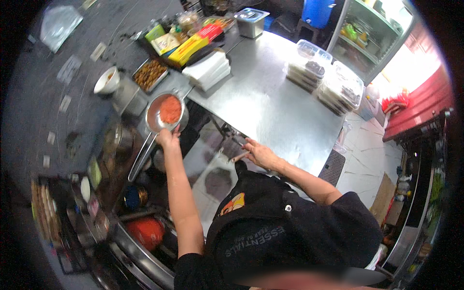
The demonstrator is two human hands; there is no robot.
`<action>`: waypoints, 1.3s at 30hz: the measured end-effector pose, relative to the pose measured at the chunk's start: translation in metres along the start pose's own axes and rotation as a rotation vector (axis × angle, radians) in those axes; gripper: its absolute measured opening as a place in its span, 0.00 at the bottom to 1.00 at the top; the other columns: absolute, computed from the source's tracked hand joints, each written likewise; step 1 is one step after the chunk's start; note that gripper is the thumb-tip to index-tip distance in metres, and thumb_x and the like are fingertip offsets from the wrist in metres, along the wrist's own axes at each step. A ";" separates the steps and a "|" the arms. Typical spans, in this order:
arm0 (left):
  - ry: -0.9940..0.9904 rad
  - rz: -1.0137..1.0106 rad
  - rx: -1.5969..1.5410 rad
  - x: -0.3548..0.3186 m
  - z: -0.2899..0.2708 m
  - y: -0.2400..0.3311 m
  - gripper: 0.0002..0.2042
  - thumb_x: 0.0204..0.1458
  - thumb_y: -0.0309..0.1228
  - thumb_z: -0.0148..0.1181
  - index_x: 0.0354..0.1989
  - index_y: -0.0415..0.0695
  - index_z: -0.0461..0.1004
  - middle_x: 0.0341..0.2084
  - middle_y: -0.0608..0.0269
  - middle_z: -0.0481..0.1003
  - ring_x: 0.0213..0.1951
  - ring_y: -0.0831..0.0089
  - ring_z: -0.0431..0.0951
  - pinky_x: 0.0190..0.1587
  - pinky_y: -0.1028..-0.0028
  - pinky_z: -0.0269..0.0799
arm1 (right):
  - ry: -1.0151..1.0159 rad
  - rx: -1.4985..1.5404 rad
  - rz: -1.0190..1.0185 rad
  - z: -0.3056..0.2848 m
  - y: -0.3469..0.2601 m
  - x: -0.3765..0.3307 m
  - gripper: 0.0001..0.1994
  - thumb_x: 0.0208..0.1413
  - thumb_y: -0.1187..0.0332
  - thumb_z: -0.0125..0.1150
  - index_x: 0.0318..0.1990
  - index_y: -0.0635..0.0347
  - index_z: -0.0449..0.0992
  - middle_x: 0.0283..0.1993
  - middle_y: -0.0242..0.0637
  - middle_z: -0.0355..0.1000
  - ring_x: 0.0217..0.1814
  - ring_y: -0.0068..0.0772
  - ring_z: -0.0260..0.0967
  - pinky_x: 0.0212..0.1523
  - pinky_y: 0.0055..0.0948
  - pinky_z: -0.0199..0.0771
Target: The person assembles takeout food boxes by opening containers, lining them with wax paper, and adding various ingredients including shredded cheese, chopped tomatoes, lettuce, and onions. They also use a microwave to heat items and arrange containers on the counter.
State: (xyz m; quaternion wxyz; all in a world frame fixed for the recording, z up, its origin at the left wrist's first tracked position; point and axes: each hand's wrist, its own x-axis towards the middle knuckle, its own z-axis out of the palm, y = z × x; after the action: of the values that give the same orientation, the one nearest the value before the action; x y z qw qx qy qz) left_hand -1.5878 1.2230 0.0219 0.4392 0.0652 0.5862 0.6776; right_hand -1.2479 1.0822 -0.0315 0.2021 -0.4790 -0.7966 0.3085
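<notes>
Left hand (pixel 167 138) grips the near rim of a round steel pan (pixel 155 116) holding orange-red food (pixel 170 109), which sits just beyond the fingers. Beyond the pan lie a tray of brown food (pixel 150 74) and a white bowl (pixel 107 81). Right hand (pixel 258 153), fingers loosely spread, rests on the near edge of the steel table (pixel 275 106), well to the right, with stacked clear containers (pixel 324 77) at the far side.
</notes>
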 end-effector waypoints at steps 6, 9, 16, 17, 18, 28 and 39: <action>0.168 -0.137 -0.056 0.114 0.035 -0.041 0.25 0.53 0.24 0.47 0.60 0.37 0.51 0.51 0.38 0.64 0.33 0.40 0.75 0.36 0.49 0.78 | 0.070 0.059 0.259 -0.012 0.047 0.060 0.17 0.55 0.65 0.55 0.51 0.60 0.70 0.54 0.53 0.67 0.50 0.53 0.70 0.52 0.44 0.70; 0.312 -0.109 -0.116 0.117 0.073 -0.050 0.29 0.55 0.25 0.49 0.64 0.40 0.44 0.57 0.36 0.56 0.39 0.35 0.72 0.37 0.50 0.83 | 0.142 0.088 0.429 -0.025 0.070 0.094 0.15 0.56 0.66 0.56 0.49 0.60 0.72 0.44 0.50 0.74 0.43 0.46 0.74 0.46 0.40 0.72; 0.205 -0.042 -0.236 0.147 0.091 -0.036 0.44 0.55 0.31 0.58 0.68 0.58 0.26 0.63 0.52 0.49 0.51 0.48 0.69 0.37 0.54 0.84 | 0.360 0.099 0.359 -0.071 0.068 0.191 0.16 0.55 0.68 0.55 0.51 0.60 0.70 0.45 0.48 0.73 0.44 0.46 0.73 0.44 0.40 0.71; 0.197 -0.044 -0.243 0.148 0.093 -0.036 0.43 0.55 0.31 0.58 0.68 0.58 0.27 0.63 0.52 0.49 0.51 0.49 0.69 0.37 0.54 0.84 | 0.404 0.103 0.340 -0.075 0.071 0.205 0.16 0.55 0.68 0.55 0.51 0.60 0.70 0.46 0.48 0.72 0.45 0.47 0.72 0.45 0.41 0.70; 0.094 -0.004 -0.234 0.141 0.092 -0.040 0.42 0.57 0.32 0.54 0.68 0.59 0.25 0.66 0.50 0.43 0.60 0.48 0.58 0.44 0.54 0.81 | 0.452 0.037 0.317 -0.084 0.074 0.219 0.16 0.55 0.69 0.55 0.52 0.59 0.69 0.46 0.47 0.72 0.45 0.47 0.72 0.45 0.41 0.70; -0.440 -0.103 0.333 0.069 0.111 -0.100 0.26 0.59 0.36 0.51 0.65 0.47 0.53 0.56 0.53 0.61 0.50 0.64 0.66 0.43 0.68 0.74 | 0.490 -0.548 -0.136 -0.167 0.142 0.376 0.27 0.51 0.75 0.55 0.61 0.51 0.60 0.63 0.41 0.61 0.60 0.46 0.62 0.55 0.41 0.68; -0.602 0.002 0.368 0.081 0.152 -0.104 0.32 0.60 0.48 0.48 0.69 0.51 0.45 0.59 0.53 0.60 0.51 0.63 0.68 0.41 0.65 0.74 | 0.485 -0.465 -0.053 -0.163 0.225 0.423 0.20 0.58 0.71 0.46 0.58 0.47 0.66 0.46 0.46 0.74 0.46 0.46 0.74 0.43 0.41 0.71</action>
State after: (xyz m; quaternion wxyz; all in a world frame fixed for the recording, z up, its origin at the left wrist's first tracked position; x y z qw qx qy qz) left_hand -1.4916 1.3818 -0.0555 0.5725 0.3409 0.5426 0.5115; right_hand -1.1981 1.5855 -0.0553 0.2790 -0.5510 -0.7864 -0.0096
